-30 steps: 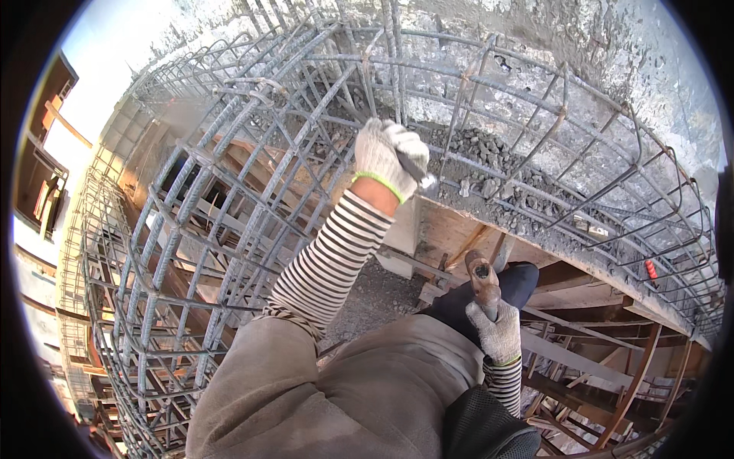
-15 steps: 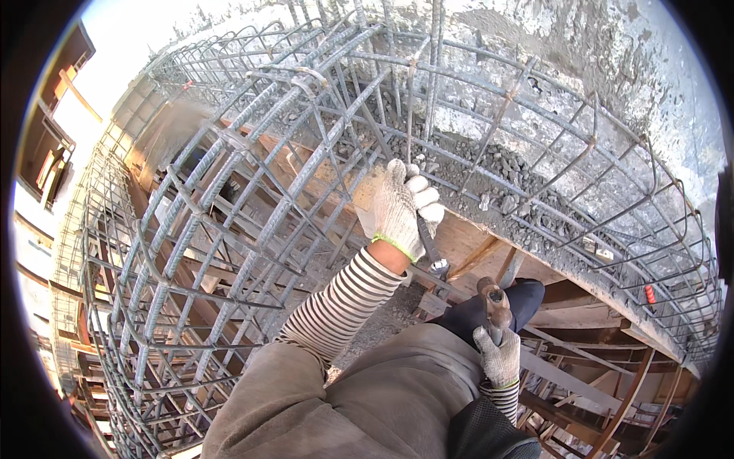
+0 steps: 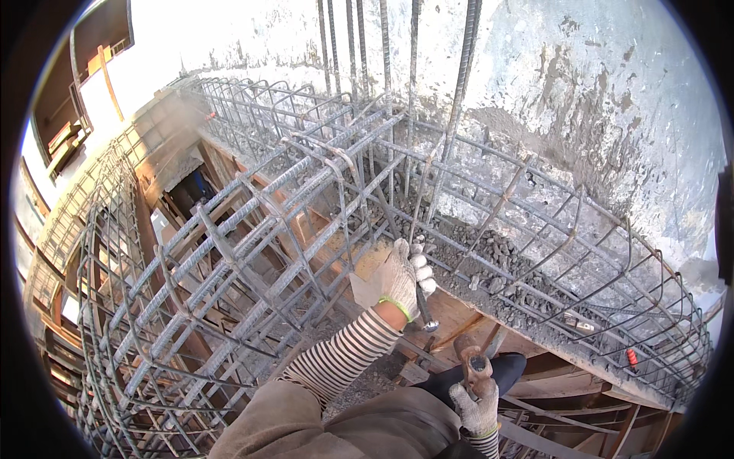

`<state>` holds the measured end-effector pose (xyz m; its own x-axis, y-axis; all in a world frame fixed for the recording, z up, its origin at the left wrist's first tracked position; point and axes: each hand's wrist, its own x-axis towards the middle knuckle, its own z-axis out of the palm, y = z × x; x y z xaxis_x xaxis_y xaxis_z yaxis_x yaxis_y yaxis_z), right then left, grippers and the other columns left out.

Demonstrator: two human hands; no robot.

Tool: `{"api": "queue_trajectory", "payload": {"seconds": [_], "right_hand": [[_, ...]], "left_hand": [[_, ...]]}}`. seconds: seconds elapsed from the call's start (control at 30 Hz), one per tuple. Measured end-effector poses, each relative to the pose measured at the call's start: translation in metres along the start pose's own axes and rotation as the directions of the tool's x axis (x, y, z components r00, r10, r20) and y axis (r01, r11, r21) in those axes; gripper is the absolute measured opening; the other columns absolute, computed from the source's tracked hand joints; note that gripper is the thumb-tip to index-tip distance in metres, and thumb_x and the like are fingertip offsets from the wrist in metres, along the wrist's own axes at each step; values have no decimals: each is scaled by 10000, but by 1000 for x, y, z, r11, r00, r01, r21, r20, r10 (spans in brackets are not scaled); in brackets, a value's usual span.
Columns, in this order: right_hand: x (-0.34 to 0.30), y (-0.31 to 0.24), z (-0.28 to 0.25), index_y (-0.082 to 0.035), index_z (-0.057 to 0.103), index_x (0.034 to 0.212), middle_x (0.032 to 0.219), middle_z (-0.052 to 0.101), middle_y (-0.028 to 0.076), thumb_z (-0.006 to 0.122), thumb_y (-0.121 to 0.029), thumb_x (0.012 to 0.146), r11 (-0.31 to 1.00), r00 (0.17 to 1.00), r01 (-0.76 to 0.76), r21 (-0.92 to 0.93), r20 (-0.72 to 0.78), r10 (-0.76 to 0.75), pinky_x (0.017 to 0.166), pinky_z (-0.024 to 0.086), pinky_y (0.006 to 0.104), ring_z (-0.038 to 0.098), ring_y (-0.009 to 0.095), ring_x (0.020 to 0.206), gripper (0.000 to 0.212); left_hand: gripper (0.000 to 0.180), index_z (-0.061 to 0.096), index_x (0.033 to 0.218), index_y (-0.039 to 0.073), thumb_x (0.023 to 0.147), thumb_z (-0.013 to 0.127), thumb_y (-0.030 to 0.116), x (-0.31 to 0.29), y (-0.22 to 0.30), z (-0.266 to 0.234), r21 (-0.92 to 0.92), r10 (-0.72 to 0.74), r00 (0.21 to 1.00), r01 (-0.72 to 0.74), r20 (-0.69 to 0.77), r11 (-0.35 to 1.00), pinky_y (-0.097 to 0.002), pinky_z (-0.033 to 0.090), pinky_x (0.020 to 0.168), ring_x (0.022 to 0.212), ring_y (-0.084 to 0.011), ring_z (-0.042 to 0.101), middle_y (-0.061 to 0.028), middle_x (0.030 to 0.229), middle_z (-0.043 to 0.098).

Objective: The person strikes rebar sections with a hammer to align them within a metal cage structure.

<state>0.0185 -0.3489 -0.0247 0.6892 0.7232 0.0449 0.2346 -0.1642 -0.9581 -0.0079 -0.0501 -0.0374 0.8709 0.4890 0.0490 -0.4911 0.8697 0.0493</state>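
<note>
My left hand (image 3: 402, 275), in a white knit glove, is closed around a steel chisel (image 3: 425, 307). The chisel's shiny struck end (image 3: 431, 326) sticks out below the fist, toward me; its other end cannot be told apart from the bars beyond the hand. My right hand (image 3: 477, 410), also gloved, grips a hammer (image 3: 474, 366) close under its worn, brownish head. That head is apart from the chisel, to its lower right. Just beyond my left fist lie broken concrete rubble (image 3: 501, 256) and thin steel bars.
A rebar cage (image 3: 252, 252) fills the left, and a second cage (image 3: 550, 222) runs along the patchy wall (image 3: 596, 99) to the right. Upright bars (image 3: 459, 84) rise between them. Plywood formwork (image 3: 451, 310) and timbers lie below. An orange-red piece (image 3: 631, 357) hangs on the right cage.
The view has tilted up, so wall and cages sit lower in the picture. My left hand keeps its grip on the chisel. The hammer in my right hand has come slightly nearer the chisel's end.
</note>
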Motion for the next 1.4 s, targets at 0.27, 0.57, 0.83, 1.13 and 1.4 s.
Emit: {"api": "queue_trajectory", "payload": {"seconds": [0.27,0.57,0.83,1.13,1.4], "right_hand": [[-5,-9,0,9,638,785,590,591,45,784,-207,822,994,992,-106,-32,63,108,499,419,309,534,110,511,264],[-8,-22,10,1,654,958,729,618,5,787,-73,791,930,993,-89,356,-44,111,565,462,255,572,83,628,226],[0,-5,0,23,566,1266,778,618,-4,787,-43,791,995,996,39,90,82,-47,625,486,244,587,77,700,528],[0,18,17,0,441,1349,897,623,16,750,-29,822,881,997,-74,467,30,68,643,496,244,590,82,754,611],[9,21,21,19,465,1314,965,661,74,713,-172,877,317,992,-108,942,125,-34,713,563,295,653,156,820,537]], "left_hand": [[446,660,1110,68,1027,442,448,24,7,4,-168,47,983,-18,175,986,-332,419,638,611,-137,494,57,654,478],[371,644,952,94,1026,426,385,45,30,21,-109,120,993,-117,21,987,-285,352,500,513,-113,403,69,583,339],[334,641,950,95,998,494,390,28,20,33,-148,73,980,-46,183,988,-297,370,523,521,-120,425,68,573,360],[264,660,944,65,947,607,323,24,26,28,-179,71,976,-34,207,983,-303,374,506,524,-126,450,60,587,410],[205,683,895,66,890,654,268,44,38,24,-191,108,960,-59,257,980,-284,387,502,518,-118,484,55,601,498]]}}
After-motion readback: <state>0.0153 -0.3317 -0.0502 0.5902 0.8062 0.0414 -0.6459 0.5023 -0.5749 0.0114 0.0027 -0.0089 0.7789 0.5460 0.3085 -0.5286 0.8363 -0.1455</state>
